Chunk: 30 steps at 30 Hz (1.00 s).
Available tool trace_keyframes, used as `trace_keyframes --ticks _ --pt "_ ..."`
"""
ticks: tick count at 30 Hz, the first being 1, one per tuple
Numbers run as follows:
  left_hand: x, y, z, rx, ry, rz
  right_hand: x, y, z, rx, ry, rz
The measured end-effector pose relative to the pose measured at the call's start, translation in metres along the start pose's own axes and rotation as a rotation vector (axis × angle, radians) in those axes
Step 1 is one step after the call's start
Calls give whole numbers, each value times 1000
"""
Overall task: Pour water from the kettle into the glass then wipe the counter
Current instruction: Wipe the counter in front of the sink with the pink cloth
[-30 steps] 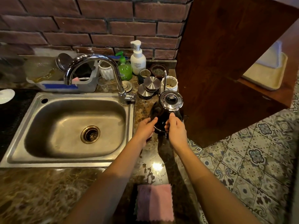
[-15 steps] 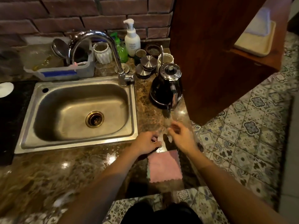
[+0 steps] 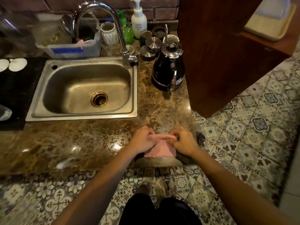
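The black kettle [image 3: 168,69] with a chrome lid stands upright on the brown marble counter [image 3: 97,140], right of the sink. A pink cloth [image 3: 159,149] lies near the counter's front edge. My left hand [image 3: 142,140] and my right hand [image 3: 183,142] each pinch its far edge, which is bunched up between them. A faint transparent shape [image 3: 172,117] sits on the counter between the kettle and my hands; I cannot tell if it is the glass.
The steel sink [image 3: 39,95] and its curved faucet [image 3: 113,21] are at the left. Behind stand a soap bottle [image 3: 138,18], a green bottle [image 3: 128,31], a plastic tub [image 3: 68,49] and metal lids [image 3: 152,44]. A wooden cabinet [image 3: 219,54] borders the kettle's right side.
Both hands left the kettle, drew back toward the front edge and took hold of the pink cloth's far edge. The view tilted downward.
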<state>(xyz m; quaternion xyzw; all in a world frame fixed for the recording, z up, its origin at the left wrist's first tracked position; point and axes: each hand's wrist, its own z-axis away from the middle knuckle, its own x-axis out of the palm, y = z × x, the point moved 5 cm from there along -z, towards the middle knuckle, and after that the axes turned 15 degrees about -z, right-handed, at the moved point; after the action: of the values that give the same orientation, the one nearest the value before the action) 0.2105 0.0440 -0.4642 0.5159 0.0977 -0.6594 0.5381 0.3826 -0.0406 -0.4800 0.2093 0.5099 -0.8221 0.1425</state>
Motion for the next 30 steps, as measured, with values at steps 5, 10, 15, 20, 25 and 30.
trace_keyframes --ticks 5,10,15,20,25,30 --pt "-15 1 31 -32 47 356 -26 -12 17 -39 -46 -250" --pt "-47 7 65 -12 250 665 -52 -54 32 -109 -83 -541" --pt "-76 12 97 -60 417 991 -60 -100 42 -128 -75 -835" --pt "-107 8 131 -73 566 1077 -55 -144 57 -146 -133 -1007" --pt "-132 -10 169 -65 671 1019 -39 -179 68 -212 -160 -1027" --pt "-147 -31 207 -32 708 1059 0 -218 85 -195 -310 -1177"
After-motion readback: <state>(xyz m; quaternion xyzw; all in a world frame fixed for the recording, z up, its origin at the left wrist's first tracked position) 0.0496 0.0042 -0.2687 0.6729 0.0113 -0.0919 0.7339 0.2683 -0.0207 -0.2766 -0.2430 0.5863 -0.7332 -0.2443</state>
